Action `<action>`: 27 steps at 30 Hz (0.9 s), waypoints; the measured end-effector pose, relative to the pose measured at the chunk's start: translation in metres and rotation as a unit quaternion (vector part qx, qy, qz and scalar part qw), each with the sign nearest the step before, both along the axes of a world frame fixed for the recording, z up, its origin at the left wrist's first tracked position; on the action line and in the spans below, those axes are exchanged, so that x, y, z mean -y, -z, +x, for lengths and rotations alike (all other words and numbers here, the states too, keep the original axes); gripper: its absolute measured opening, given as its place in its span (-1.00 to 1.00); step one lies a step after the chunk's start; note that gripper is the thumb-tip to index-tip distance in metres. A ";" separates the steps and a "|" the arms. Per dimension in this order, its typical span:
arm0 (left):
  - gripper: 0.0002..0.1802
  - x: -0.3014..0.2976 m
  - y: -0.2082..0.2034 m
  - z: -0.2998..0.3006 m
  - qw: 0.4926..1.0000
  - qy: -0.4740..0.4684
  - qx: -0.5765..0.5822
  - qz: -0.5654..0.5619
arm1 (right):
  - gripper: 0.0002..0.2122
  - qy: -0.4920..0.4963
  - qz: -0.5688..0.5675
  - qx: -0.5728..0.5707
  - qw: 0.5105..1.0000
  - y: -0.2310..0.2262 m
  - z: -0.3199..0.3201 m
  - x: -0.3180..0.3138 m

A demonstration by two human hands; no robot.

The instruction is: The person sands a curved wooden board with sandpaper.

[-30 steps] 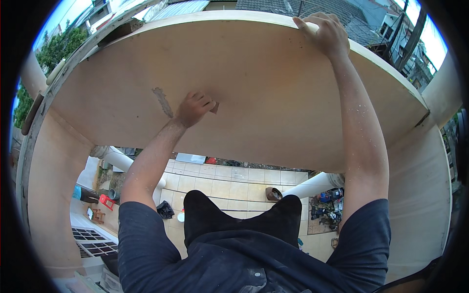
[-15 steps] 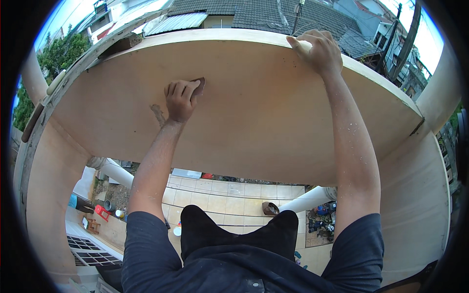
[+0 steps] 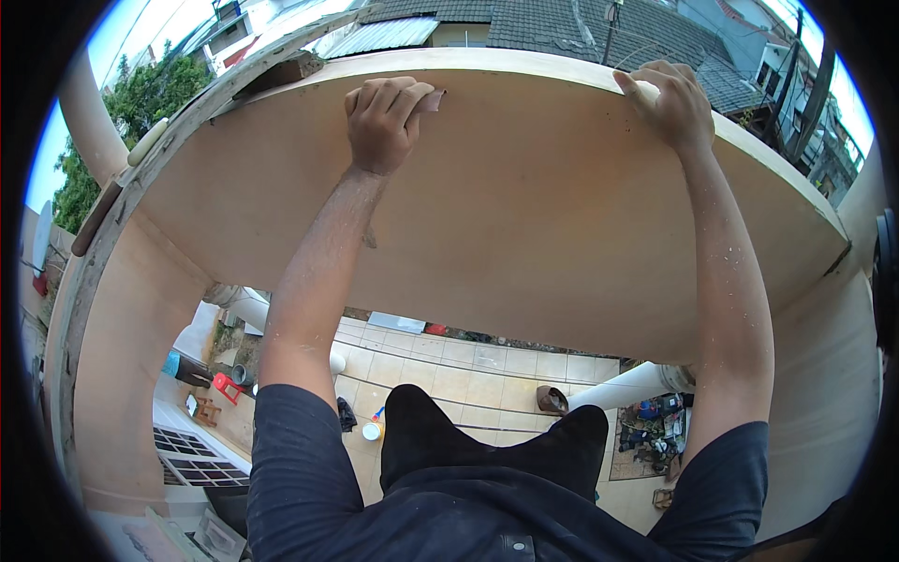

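My left hand [image 3: 382, 124] is closed around a folded brown piece of sandpaper [image 3: 432, 101], one end of which sticks out past the thumb. It is against the upper part of a smooth peach-coloured wall [image 3: 524, 206], just under the pale top edge [image 3: 506, 64]. Farther right, my right hand [image 3: 676, 108] grips that top edge, its fingers bent over the rim and partly hidden. A rough grey patch [image 3: 371, 238] on the wall shows beside my left forearm. Pale specks dot my right forearm.
Far below lies a tiled floor [image 3: 468, 384] with a white tub [image 3: 372, 431], a brown container [image 3: 551, 400] and a red stool [image 3: 225, 386]. A rough-edged ledge [image 3: 94, 253] curves along the left. Tiled roofs [image 3: 543, 33] and poles stand beyond the wall.
My left hand has moved up the wall with the sandpaper, close to the top edge. My right hand keeps its hold on the rim. The whole view has shifted slightly.
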State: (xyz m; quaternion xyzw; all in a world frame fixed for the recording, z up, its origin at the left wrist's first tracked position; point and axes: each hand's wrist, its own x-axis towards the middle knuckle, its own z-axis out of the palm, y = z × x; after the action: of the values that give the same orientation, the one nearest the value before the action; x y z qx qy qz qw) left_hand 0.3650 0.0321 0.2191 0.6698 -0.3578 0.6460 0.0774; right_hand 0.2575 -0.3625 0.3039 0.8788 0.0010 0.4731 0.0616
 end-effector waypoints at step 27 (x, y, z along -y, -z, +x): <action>-0.75 0.006 0.014 0.010 0.993 0.001 0.022 -0.116 | -0.29 0.007 -0.031 -0.002 0.999 0.001 0.008 0.006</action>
State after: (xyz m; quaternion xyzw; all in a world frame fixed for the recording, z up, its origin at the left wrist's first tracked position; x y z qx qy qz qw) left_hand 0.3748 0.0257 0.2054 0.6418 -0.2825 0.6975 0.1475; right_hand 0.2658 -0.3686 0.3026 0.8774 0.0100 0.4707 0.0923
